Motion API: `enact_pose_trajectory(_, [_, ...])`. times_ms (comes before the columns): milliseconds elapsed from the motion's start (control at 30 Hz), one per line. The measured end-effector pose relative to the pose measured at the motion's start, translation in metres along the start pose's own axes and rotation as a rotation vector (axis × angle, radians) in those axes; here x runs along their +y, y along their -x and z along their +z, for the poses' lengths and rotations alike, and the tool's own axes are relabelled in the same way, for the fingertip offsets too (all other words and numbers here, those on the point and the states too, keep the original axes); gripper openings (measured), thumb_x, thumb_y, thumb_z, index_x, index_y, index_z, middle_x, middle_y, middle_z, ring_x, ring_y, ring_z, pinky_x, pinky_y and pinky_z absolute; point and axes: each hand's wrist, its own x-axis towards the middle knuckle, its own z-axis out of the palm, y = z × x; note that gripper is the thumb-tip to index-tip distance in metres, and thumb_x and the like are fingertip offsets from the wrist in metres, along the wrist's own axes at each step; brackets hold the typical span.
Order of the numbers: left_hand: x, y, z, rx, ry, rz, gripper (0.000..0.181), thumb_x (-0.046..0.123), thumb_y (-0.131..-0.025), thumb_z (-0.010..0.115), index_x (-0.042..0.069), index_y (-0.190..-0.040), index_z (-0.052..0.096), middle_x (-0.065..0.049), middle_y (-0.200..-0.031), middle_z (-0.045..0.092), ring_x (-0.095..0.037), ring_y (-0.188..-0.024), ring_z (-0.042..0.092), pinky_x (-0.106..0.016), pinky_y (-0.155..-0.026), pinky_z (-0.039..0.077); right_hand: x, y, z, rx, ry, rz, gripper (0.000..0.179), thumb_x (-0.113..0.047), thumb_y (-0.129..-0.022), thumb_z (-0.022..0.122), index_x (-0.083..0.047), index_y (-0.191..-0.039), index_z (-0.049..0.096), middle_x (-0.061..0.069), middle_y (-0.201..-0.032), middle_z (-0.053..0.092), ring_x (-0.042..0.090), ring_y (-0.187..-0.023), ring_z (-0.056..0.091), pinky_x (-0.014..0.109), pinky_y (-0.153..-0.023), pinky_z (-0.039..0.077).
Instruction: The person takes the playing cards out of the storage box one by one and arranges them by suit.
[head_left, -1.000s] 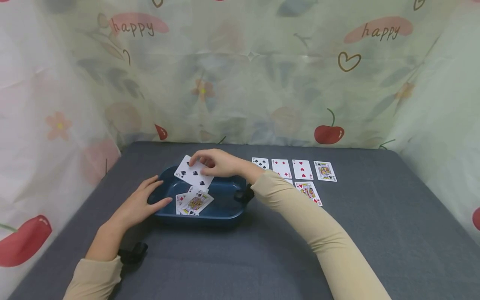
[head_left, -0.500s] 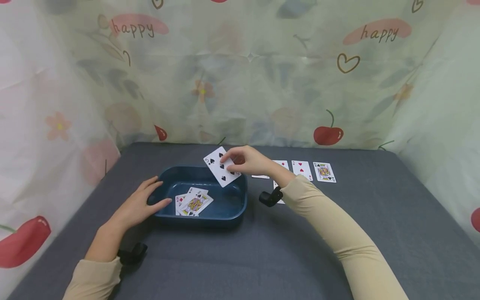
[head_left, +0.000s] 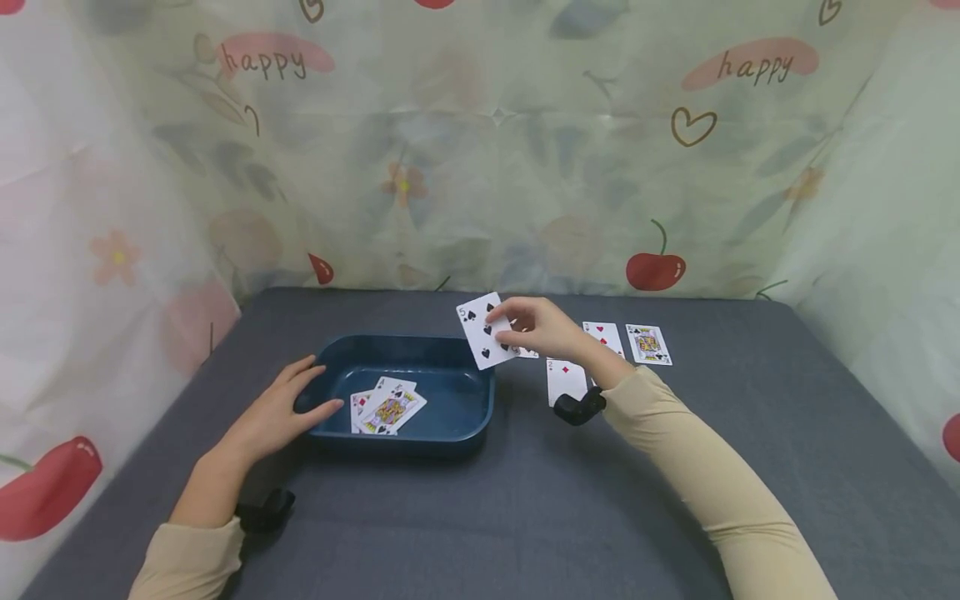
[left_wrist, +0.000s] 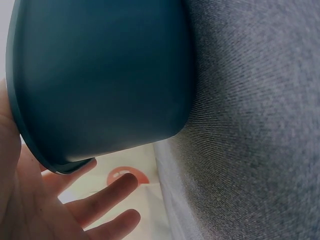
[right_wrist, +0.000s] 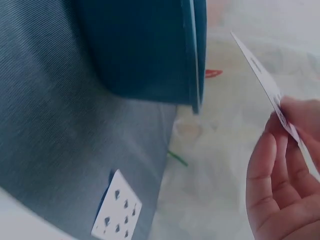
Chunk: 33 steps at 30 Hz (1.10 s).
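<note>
My right hand [head_left: 546, 327] pinches a five of spades [head_left: 482, 327] between thumb and fingers. The card hangs face toward me above the right rim of a dark blue tub [head_left: 420, 438]. In the right wrist view the same card [right_wrist: 265, 82] shows nearly edge-on, raised higher than the tub's rim. My left hand [head_left: 275, 410] rests at the tub's left end, thumb over the near rim and fingers along the side. The left wrist view shows its fingers [left_wrist: 102, 202] loosely extended beside the tub wall [left_wrist: 105, 75]. Several overlapping cards, a king [head_left: 392, 410] on top, lie inside the tub.
Right of the tub, playing cards lie face up in rows: a king [head_left: 648, 344], a hearts card [head_left: 604, 337] and a two of diamonds [head_left: 566, 382]. My right hand and wrist hide others. Patterned cloth [head_left: 495, 167] hangs behind the grey table [head_left: 480, 517].
My right hand has carried the five of spades rightward from over the cards in the tub to its right rim. My left hand has stayed in place.
</note>
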Motion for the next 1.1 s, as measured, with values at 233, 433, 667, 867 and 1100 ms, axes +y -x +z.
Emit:
enact_pose_trajectory(233, [0.0,0.0,0.001,0.007,-0.003,0.005,0.08,0.052,-0.087,0.056,0.0,-0.143,0.032,-0.024,-0.152,0.019,-0.047,-0.136,0.024,-0.067,-0.102,0.029,0.018,0.019,-0.008,0.085,0.01,0.116,0.031,-0.016,-0.085,0.067,-0.011,-0.115,0.063,0.01,-0.116,0.062,0.02,-0.091,0.062,0.028,-0.073,0.048])
enact_pose_trajectory(433, [0.0,0.0,0.001,0.01,-0.005,0.008,0.08,0.052,-0.087,0.056,0.0,-0.143,0.033,-0.024,-0.152,0.019,-0.047,-0.136,0.025,-0.067,-0.102,0.029,0.033,0.031,-0.003,0.062,-0.047,0.215,0.033,-0.014,-0.086,0.066,-0.005,-0.117,0.06,0.017,-0.111,0.059,0.016,-0.087,0.065,0.03,-0.072,0.052])
enact_pose_trajectory(667, [-0.001,0.0,0.001,0.008,-0.005,0.005,0.079,0.052,-0.087,0.056,0.0,-0.143,0.032,-0.024,-0.152,0.019,-0.047,-0.136,0.024,-0.067,-0.102,0.028,0.048,0.037,0.01,0.05,-0.05,0.3,0.032,-0.012,-0.083,0.067,-0.001,-0.113,0.062,0.018,-0.106,0.057,0.019,-0.088,0.055,0.029,-0.07,0.056])
enact_pose_trajectory(867, [-0.001,0.0,0.001,0.008,-0.004,0.005,0.079,0.052,-0.087,0.055,0.001,-0.143,0.032,-0.023,-0.152,0.019,-0.047,-0.136,0.025,-0.067,-0.102,0.029,0.058,0.037,0.02,0.04,-0.055,0.353,0.032,-0.011,-0.082,0.068,0.0,-0.111,0.061,0.012,-0.09,0.053,0.013,-0.07,0.056,0.026,-0.064,0.054])
enact_pose_trajectory(1100, [-0.002,0.0,0.001,0.007,0.0,0.009,0.079,0.052,-0.087,0.055,0.001,-0.143,0.033,-0.023,-0.152,0.019,-0.047,-0.136,0.025,-0.067,-0.102,0.029,0.064,0.036,0.025,0.024,-0.041,0.401,0.031,-0.013,-0.082,0.069,0.0,-0.109,0.062,0.003,-0.073,0.051,0.008,-0.053,0.05,0.022,-0.045,0.037])
